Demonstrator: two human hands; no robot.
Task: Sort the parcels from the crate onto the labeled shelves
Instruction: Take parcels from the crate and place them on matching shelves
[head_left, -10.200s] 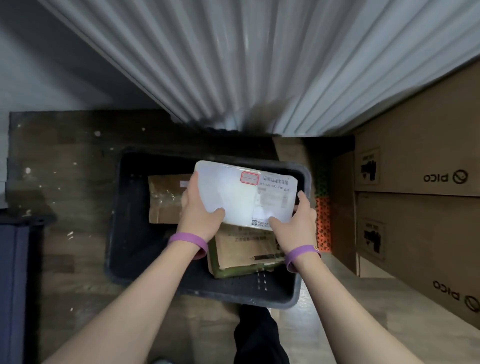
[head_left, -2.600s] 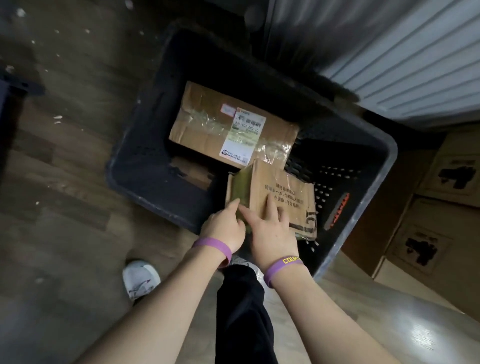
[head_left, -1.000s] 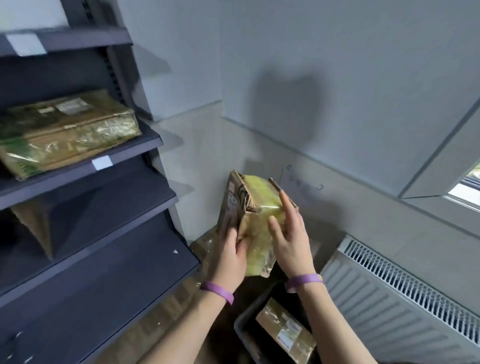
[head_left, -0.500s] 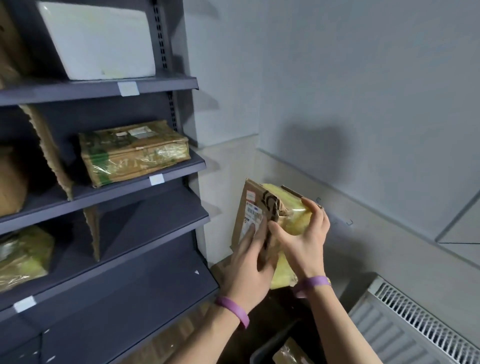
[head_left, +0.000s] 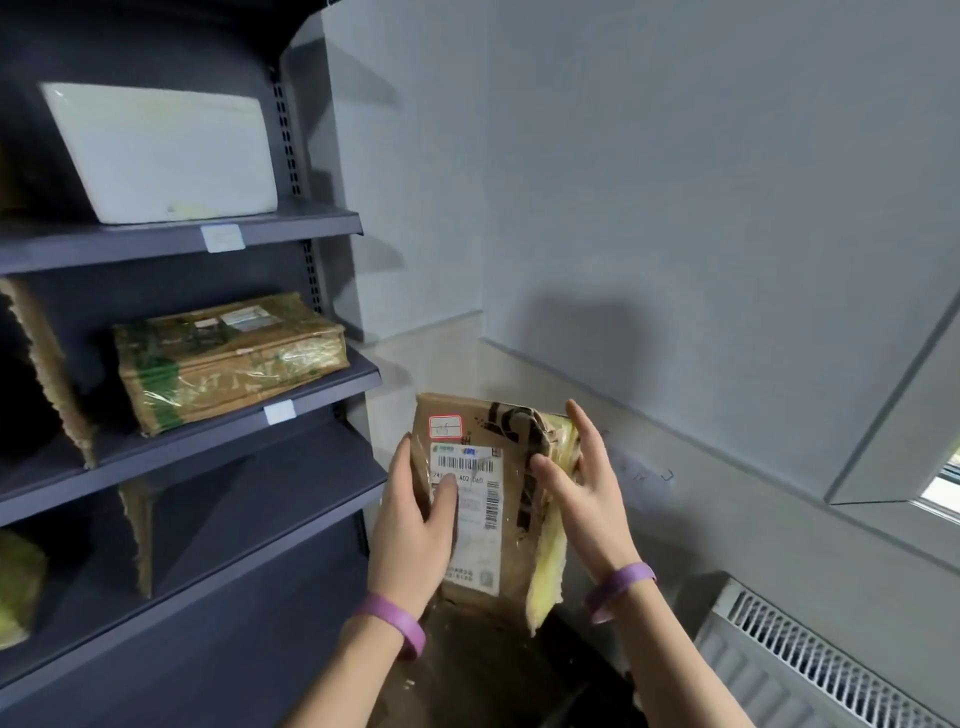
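I hold a brown cardboard parcel (head_left: 498, 493) upright in front of me, its white barcode label and a small red-framed sticker facing me, yellow tape on its right side. My left hand (head_left: 415, 525) grips its left edge with the thumb on the label. My right hand (head_left: 582, 493) clasps its right edge. The dark grey shelf unit (head_left: 291, 228) stands to the left, with white label tags (head_left: 222, 238) on the shelf fronts. The crate is out of view.
A white parcel (head_left: 161, 150) lies on the upper shelf. A taped brown and green parcel (head_left: 228, 358) lies on the shelf below. Cardboard dividers (head_left: 52, 369) split the shelves. A white radiator (head_left: 821, 670) is at lower right, under a grey wall.
I lifted this parcel from the crate and turned toward the shelves. In the last second I rotated it so its label faces me, and my view moved closer to the shelves.
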